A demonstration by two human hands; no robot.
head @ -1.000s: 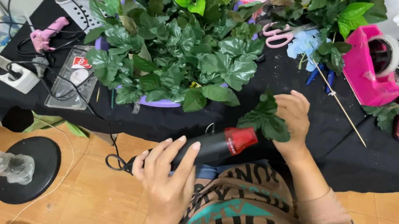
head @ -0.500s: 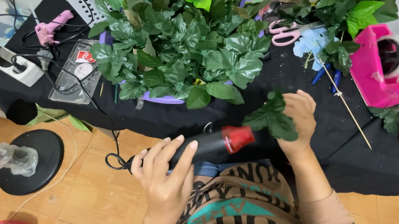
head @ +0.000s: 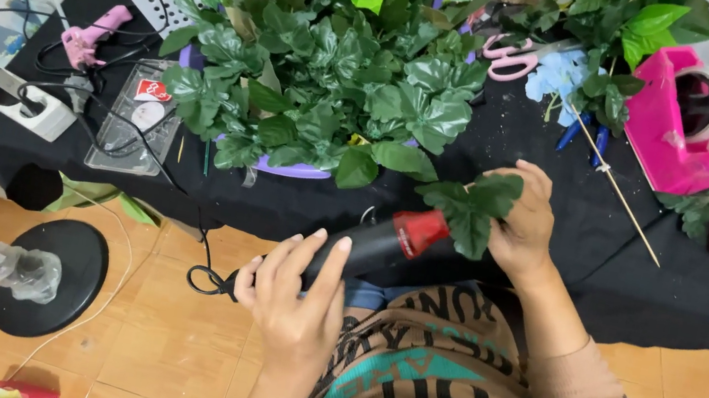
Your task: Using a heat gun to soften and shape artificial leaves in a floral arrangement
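A black glue gun with a red nozzle (head: pixel 366 241) is gripped low over the lap by the left hand (head: pixel 296 290), fingers curled around its body. Its tip is aimed at a leafy sprig (head: pixel 470 211) pinched in the closed right hand (head: pixel 523 222) at the edge of the black-draped table (head: pixel 555 261). With nozzle and fingers so close, skin could be burned or glue dripped onto the cloth.

Black red-tipped heat gun (head: pixel 376 241); green leaf sprig (head: pixel 473 209)

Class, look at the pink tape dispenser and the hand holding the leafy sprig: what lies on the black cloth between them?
In the head view, a thin wooden stick lies slanted between the pink tape dispenser and the right hand holding the leafy sprig.
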